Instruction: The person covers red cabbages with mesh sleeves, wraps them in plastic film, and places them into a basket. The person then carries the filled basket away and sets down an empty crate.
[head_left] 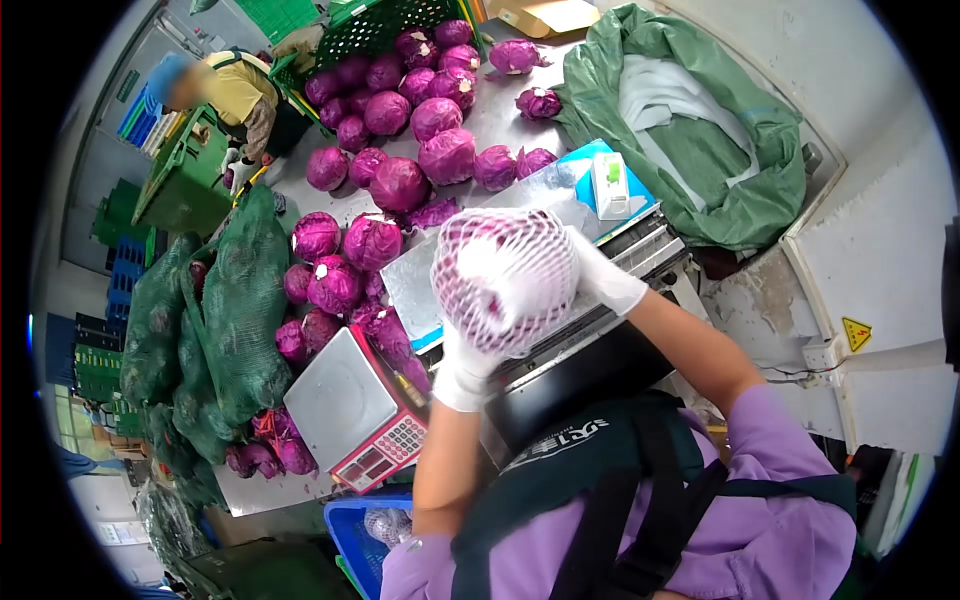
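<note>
A purple cabbage in a white foam net (500, 275) is held up in front of my chest, above the metal wrapping machine (410, 275). My left hand (466, 368), in a white glove, grips it from below at its near side. My right hand (603, 272), also gloved in white, is closed on the net at the right side; its fingers are partly hidden behind the net. Loose purple cabbages (400, 185) lie on the steel table beyond. A red scale (350, 410) with a steel plate stands left of my left hand.
Green mesh sacks (240, 310) are piled at the left. A green crate (375, 40) spills cabbages at the back. A large green bag (690, 130) holds white foam nets at the right. A blue basket (350, 535) stands below the scale. Another person (245, 95) is at the far left.
</note>
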